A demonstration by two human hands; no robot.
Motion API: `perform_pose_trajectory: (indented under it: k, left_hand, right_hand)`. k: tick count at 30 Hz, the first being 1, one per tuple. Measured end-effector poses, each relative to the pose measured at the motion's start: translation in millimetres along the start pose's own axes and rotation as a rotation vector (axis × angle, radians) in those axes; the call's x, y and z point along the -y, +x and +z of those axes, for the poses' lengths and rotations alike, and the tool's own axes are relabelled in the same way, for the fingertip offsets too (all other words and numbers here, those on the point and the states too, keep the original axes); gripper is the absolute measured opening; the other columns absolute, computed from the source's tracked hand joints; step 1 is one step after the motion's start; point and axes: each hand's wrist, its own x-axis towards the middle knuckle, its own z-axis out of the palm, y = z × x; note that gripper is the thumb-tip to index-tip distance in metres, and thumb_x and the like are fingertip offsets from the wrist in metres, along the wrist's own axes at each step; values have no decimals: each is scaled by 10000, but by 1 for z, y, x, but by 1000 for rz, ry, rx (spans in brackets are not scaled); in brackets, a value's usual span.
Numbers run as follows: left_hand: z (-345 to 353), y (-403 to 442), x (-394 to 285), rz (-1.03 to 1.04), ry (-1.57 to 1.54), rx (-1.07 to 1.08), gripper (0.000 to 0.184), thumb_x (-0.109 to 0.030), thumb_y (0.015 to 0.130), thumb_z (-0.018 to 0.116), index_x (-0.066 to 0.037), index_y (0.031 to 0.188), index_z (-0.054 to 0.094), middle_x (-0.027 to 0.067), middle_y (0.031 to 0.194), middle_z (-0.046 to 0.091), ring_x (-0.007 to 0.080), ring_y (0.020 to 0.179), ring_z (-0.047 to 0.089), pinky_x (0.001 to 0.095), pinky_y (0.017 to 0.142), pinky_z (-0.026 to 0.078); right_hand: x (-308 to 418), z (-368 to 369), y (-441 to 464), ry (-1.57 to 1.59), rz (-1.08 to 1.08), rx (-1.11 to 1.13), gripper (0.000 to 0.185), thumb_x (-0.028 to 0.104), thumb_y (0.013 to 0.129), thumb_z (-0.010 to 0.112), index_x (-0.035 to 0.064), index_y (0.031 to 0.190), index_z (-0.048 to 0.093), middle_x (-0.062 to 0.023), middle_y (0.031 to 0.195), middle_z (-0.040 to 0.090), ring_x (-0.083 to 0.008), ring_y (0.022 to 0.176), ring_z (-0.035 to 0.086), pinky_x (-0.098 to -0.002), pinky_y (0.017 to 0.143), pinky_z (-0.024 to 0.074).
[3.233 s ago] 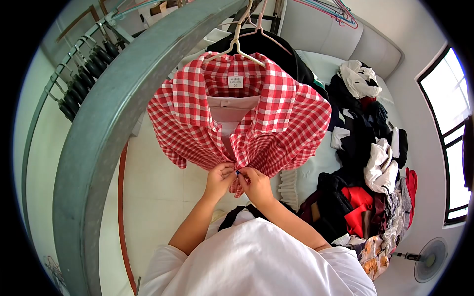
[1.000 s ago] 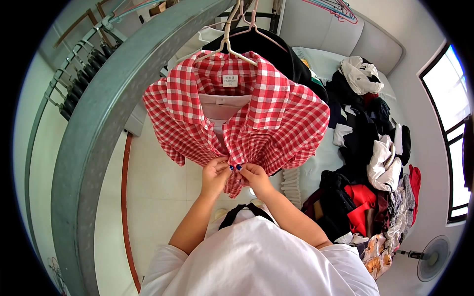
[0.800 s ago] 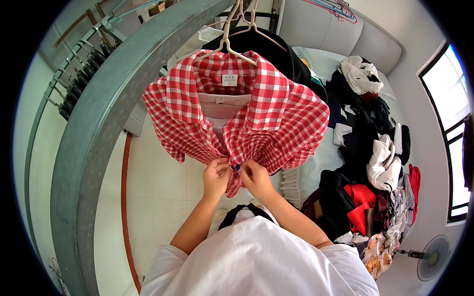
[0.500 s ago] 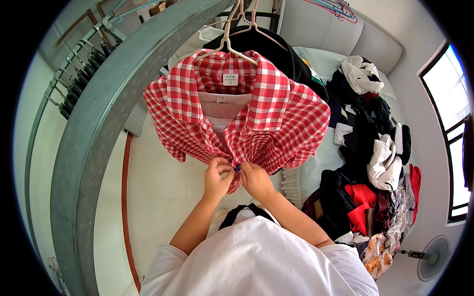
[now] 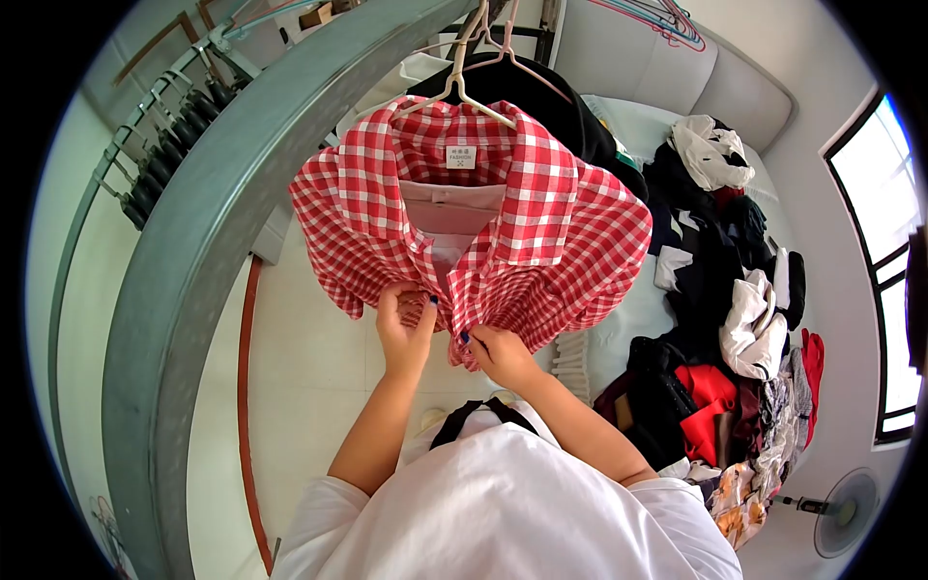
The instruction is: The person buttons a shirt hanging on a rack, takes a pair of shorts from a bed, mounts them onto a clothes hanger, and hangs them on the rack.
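A red and white checked shirt (image 5: pixel 541 222) hangs on a pale hanger (image 5: pixel 459 77) in front of me, its collar spread and its front parted near the top. My right hand (image 5: pixel 503 358) pinches the front edge of the shirt low on the opening, dark blue nails showing. To its left, my left hand (image 5: pixel 401 329) is at the other front edge, thumb raised and apart from the fingers, with checked cloth visible between them. Its fingertips are partly hidden against the cloth. A white label (image 5: pixel 461 157) sits inside the collar.
A thick grey metal rail (image 5: pixel 174 290) curves past on the left. Black garments (image 5: pixel 522 82) hang behind the shirt. On the right, a bed (image 5: pixel 619 319) carries heaped clothes (image 5: pixel 706 290). A fan (image 5: pixel 846 512) stands at lower right, and black clips (image 5: pixel 174 145) hang at upper left.
My left hand has moved up and left, away from my right hand, and its thumb and fingers have parted. My right hand has shifted slightly down and right, still pinching the shirt.
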Motion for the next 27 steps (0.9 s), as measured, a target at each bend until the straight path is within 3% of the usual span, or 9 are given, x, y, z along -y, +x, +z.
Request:
perform_pose_trajectory:
  k: [5, 8, 11, 16, 19, 20, 22, 27]
  left_hand:
    - [8, 19, -15, 97, 71, -95, 377, -27, 666, 657, 8, 987, 463, 92, 944, 529, 148, 802, 554, 255, 673, 455]
    - [10, 32, -19, 142, 161, -5, 403, -37, 654, 667, 3, 996, 459, 93, 926, 550, 159, 790, 562, 263, 677, 457]
    - [16, 35, -31, 45, 81, 102, 406, -41, 661, 657, 8, 1005, 447, 87, 840, 574, 157, 756, 569, 261, 678, 458]
    - [21, 31, -19, 22, -132, 157, 360, -44, 700, 631, 20, 1001, 444, 90, 849, 571, 146, 759, 566, 247, 673, 460]
    - [25, 31, -26, 35, -160, 178, 325, -42, 720, 619, 25, 991, 452, 93, 850, 573, 144, 760, 569, 242, 670, 462]
    - [26, 33, -28, 18, -171, 184, 308, -41, 726, 617, 26, 982, 460, 95, 850, 577, 145, 758, 574, 242, 667, 464]
    - [26, 37, -32, 32, -113, 186, 297, -39, 727, 618, 29, 973, 467, 95, 844, 583, 147, 744, 581, 247, 654, 469]
    - [31, 44, -35, 58, -52, 161, 270, -58, 706, 648, 40, 908, 498, 87, 771, 600, 150, 685, 600, 252, 601, 476]
  right_hand:
    - [-4, -2, 4, -47, -25, 14, 118, 107, 791, 478, -7, 763, 494, -204, 632, 537, -373, 572, 526, -440, 521, 414]
    - [0, -4, 9, -25, 19, 42, 121, 109, 791, 479, -4, 751, 492, -202, 623, 537, -365, 562, 529, -436, 512, 414]
    - [-2, -3, 13, -13, 74, 56, 139, 124, 796, 483, -1, 737, 492, -190, 613, 540, -346, 549, 538, -422, 508, 421]
    - [10, -14, 21, -83, 109, 35, 191, 183, 788, 529, 6, 725, 499, -158, 596, 545, -324, 545, 547, -403, 514, 433]
    - [21, -24, 32, -162, 16, -210, 245, 219, 731, 626, 7, 784, 514, -156, 682, 560, -312, 601, 552, -388, 522, 434]
    - [25, -27, 37, -162, 14, -209, 245, 219, 731, 626, 7, 784, 514, -156, 682, 560, -312, 601, 552, -388, 522, 434]
    - [36, -36, 50, -199, -131, -431, 238, 181, 718, 643, 3, 807, 514, -157, 734, 565, -312, 628, 556, -384, 523, 437]
    - [40, -49, 68, -288, -148, -432, 205, 101, 706, 625, 9, 884, 580, -163, 737, 577, -319, 675, 562, -379, 567, 455]
